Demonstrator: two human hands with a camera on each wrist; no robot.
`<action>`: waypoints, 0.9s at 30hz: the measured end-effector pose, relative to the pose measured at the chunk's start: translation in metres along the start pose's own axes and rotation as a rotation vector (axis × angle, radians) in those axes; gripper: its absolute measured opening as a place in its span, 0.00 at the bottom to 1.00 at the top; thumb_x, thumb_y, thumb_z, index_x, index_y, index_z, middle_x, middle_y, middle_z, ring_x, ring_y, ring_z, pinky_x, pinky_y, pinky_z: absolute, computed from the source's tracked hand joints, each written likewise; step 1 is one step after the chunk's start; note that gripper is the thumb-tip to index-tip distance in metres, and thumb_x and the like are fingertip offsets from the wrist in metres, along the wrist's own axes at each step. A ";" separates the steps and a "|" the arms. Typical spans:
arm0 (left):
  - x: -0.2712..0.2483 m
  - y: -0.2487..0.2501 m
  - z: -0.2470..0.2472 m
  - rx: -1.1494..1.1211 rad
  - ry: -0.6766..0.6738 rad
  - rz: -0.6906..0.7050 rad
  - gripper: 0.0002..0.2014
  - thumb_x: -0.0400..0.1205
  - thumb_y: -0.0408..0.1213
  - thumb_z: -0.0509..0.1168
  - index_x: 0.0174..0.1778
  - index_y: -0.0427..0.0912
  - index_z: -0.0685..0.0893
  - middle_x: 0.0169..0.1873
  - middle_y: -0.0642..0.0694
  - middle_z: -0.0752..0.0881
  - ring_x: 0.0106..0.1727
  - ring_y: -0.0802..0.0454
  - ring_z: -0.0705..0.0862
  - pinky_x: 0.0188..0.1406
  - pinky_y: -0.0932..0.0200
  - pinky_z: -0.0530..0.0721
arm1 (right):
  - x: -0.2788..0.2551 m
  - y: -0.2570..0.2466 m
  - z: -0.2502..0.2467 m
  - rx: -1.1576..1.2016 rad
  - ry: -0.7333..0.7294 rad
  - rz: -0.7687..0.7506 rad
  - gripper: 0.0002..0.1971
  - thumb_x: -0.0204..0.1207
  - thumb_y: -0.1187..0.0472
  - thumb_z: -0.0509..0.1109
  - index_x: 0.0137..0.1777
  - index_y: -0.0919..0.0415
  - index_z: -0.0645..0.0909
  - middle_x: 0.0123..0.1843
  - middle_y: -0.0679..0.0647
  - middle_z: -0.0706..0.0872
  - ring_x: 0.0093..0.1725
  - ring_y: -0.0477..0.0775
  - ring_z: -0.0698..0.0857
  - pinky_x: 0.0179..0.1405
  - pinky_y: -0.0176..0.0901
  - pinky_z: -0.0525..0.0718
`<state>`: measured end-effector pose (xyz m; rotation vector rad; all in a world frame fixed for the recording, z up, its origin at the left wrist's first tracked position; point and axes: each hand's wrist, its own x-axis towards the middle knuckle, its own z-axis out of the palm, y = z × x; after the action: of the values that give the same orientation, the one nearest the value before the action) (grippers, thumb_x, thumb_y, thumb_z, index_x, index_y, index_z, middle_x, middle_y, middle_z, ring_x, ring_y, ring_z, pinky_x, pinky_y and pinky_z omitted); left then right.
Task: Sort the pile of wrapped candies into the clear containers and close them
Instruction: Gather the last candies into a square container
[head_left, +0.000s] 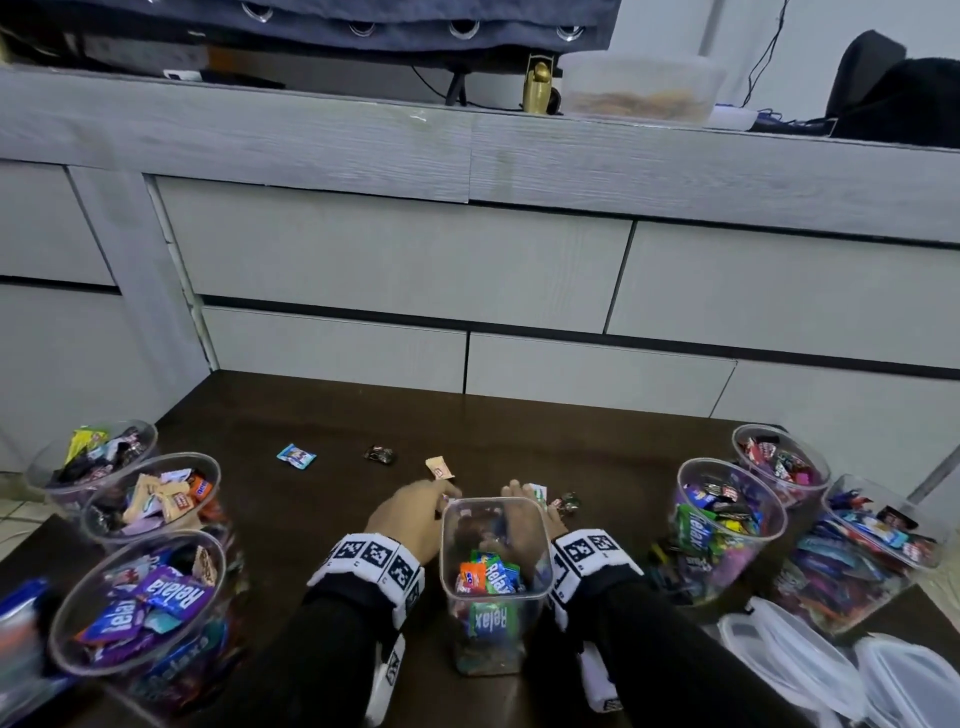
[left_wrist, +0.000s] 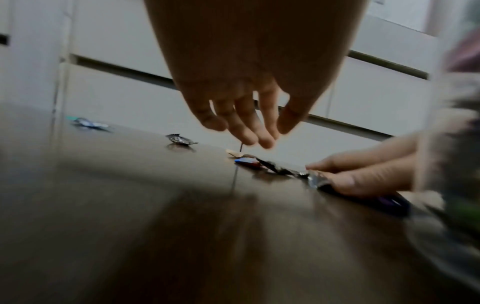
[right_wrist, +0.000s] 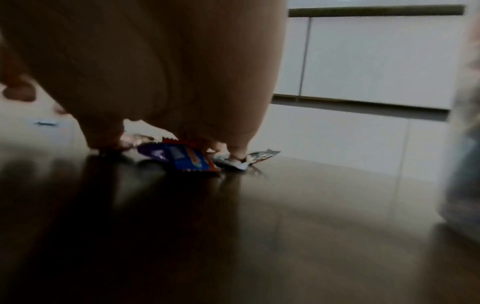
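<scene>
A square clear container (head_left: 493, 566) with a few candies in its bottom stands at the table's near centre. Behind it my left hand (head_left: 415, 512) hovers just above the table, fingers (left_wrist: 244, 131) hanging loose and holding nothing, over a beige candy (head_left: 439, 467). My right hand (head_left: 519, 514), partly seen through the container, has its fingertips (right_wrist: 237, 153) down on a small cluster of loose candies: a purple, blue and orange one (right_wrist: 182, 158) and a silver one (right_wrist: 259, 158). A blue candy (head_left: 296, 456) and a dark candy (head_left: 380, 454) lie farther back.
Three round clear containers (head_left: 150, 499) filled with candies stand at the left. Three more (head_left: 727, 525) stand at the right. White lids (head_left: 789, 660) lie at the near right corner. Grey drawer fronts (head_left: 395, 249) rise behind the table's far edge.
</scene>
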<state>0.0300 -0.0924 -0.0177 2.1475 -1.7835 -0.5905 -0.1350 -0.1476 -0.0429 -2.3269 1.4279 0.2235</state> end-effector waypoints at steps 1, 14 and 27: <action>0.005 -0.004 -0.003 -0.053 0.123 -0.047 0.13 0.84 0.41 0.63 0.64 0.52 0.81 0.59 0.51 0.82 0.59 0.51 0.82 0.60 0.51 0.82 | 0.005 0.000 0.001 -0.012 0.007 -0.050 0.37 0.84 0.49 0.60 0.84 0.62 0.46 0.86 0.58 0.44 0.85 0.57 0.45 0.83 0.57 0.47; 0.073 -0.074 -0.037 0.074 0.108 -0.764 0.37 0.87 0.61 0.51 0.84 0.37 0.59 0.84 0.32 0.54 0.84 0.31 0.55 0.82 0.38 0.56 | 0.012 0.031 -0.010 0.092 0.002 0.137 0.51 0.76 0.33 0.62 0.84 0.60 0.38 0.85 0.54 0.35 0.84 0.55 0.38 0.81 0.60 0.46; 0.066 -0.031 0.001 0.467 -0.165 0.135 0.41 0.80 0.72 0.51 0.86 0.60 0.46 0.80 0.45 0.63 0.77 0.43 0.65 0.70 0.45 0.71 | 0.002 0.008 -0.024 -0.160 -0.038 -0.094 0.47 0.76 0.33 0.61 0.84 0.52 0.38 0.86 0.54 0.38 0.84 0.59 0.45 0.80 0.65 0.50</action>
<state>0.0663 -0.1511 -0.0418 2.2881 -2.3256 -0.3504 -0.1424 -0.1624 -0.0238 -2.4970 1.3219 0.3651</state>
